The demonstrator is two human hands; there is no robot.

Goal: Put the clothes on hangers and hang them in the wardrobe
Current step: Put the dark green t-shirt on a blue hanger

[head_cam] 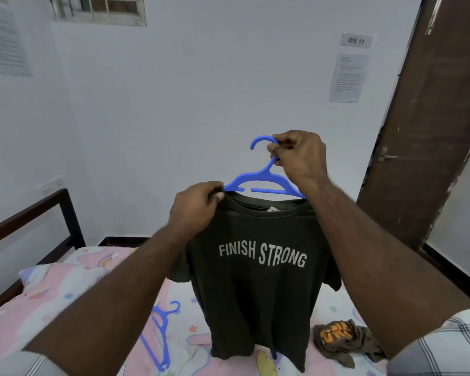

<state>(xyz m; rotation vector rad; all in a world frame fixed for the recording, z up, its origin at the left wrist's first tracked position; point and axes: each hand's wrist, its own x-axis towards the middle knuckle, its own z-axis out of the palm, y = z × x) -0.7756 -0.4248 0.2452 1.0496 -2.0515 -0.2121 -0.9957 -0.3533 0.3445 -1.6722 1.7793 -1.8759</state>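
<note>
Between our two raised hands hangs one dark T-shirt (pixel 261 270), its neck mostly seated on a blue hanger (pixel 263 183); our right hand (pixel 299 153) pinches the hook while our left hand (pixel 198 207) grips the shirt's shoulder at the hanger's arm, so we judge it nearly dressed but not yet hung, with no wardrobe in sight. Below our hands on the bed (pixel 65 289) lie what look like two spare hangers (pixel 160 332) overlapping under the left forearm and one crumpled garment (pixel 342 340) under the right, still waiting.

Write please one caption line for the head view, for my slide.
Right hand holds a blue hanger while the left hand fits a dark T-shirt onto it.
</note>
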